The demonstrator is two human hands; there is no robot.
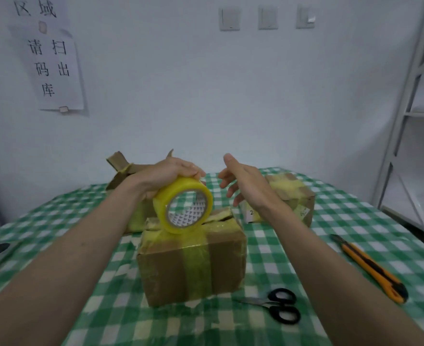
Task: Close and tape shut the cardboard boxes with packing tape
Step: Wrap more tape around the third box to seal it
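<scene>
The near cardboard box (191, 258) sits about mid-table on the green checked tablecloth (281, 245), and everything else is easiest placed off it. It already has a yellowish band of tape running down its front face, but the top flaps at the far right edge look a bit lifted, so the lid probably isn't fully sealed yet.

Right on top of the box is the tape roll (183, 204), standing on edge with its open core facing the camera. The left hand (166, 177) grips it from above, fingers curled over the rim, likely to steady it so the loose end can be found. The right hand (241, 182) hovers just to the right of the roll, fingers loosely spread and holding nothing (looks like it's about to pick at the tape end, but that's a guess).

Behind and left of the box there's another box (123, 173) with flaps sticking up, so that one's clearly still open. Behind and right is a third box (291, 198) that looks taped over. In front and to the right of the near box lie black-handled scissors (278, 305), and further right an orange utility knife (370, 268), both within easy reach for cutting.
</scene>
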